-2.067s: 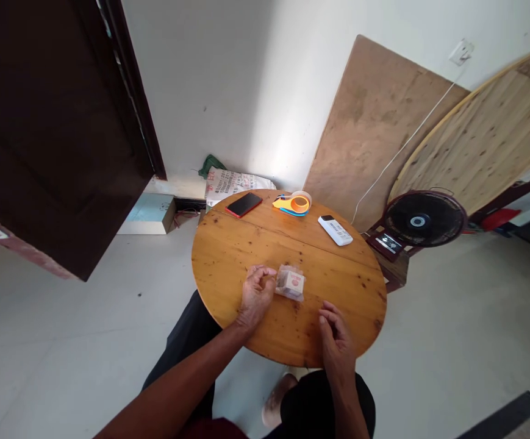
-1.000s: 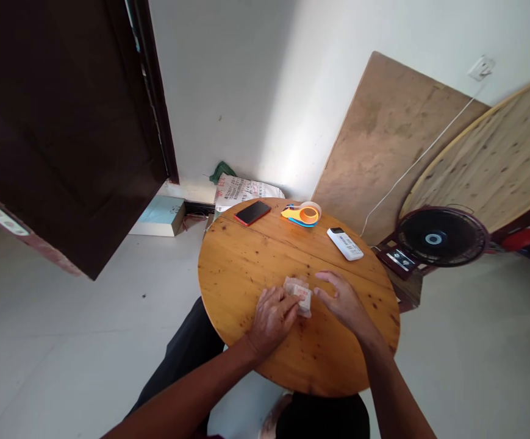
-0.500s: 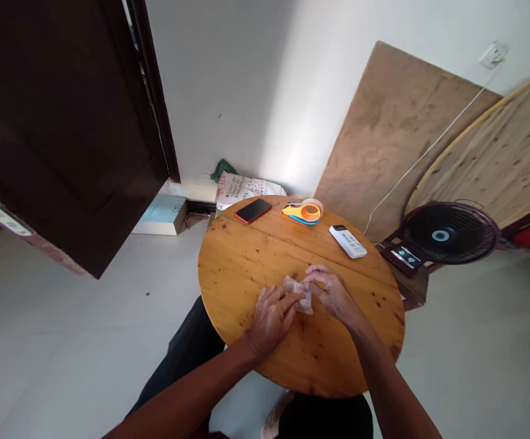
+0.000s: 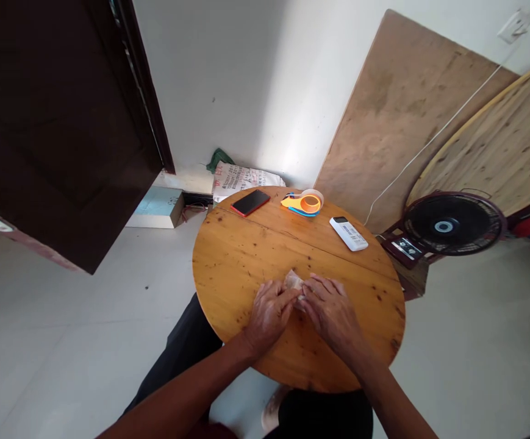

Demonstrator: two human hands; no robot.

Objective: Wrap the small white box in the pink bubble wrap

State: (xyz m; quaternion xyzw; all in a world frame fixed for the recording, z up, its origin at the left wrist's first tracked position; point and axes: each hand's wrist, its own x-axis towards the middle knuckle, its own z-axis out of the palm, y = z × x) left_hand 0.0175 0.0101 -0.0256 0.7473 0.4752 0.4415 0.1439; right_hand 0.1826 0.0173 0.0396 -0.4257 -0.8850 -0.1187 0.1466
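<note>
A small packet in clear plastic wrap [image 4: 294, 281] lies on the round wooden table [image 4: 232, 256], largely covered by fingers. From its left side my left hand [image 4: 269, 311] grips it, thumb on top. My right hand [image 4: 331, 308] closes on its right side, and the fingertips of both hands nearly meet over it. Farther back on the table are a red-edged phone [image 4: 250, 202], an orange and blue tape dispenser [image 4: 303, 203] and a white handheld device [image 4: 348, 233] with a dark screen.
A black fan [image 4: 452, 224] stands right of the table, its white cord [image 4: 433, 139] running up to the wall socket. Boards [image 4: 411, 103] lean on the wall. A printed sack [image 4: 241, 178] and a pale box [image 4: 157, 207] lie behind the table.
My right hand has moved down over the packet's right side and covers more of it. My left hand has stayed on the packet. The camera view has shifted slightly.
</note>
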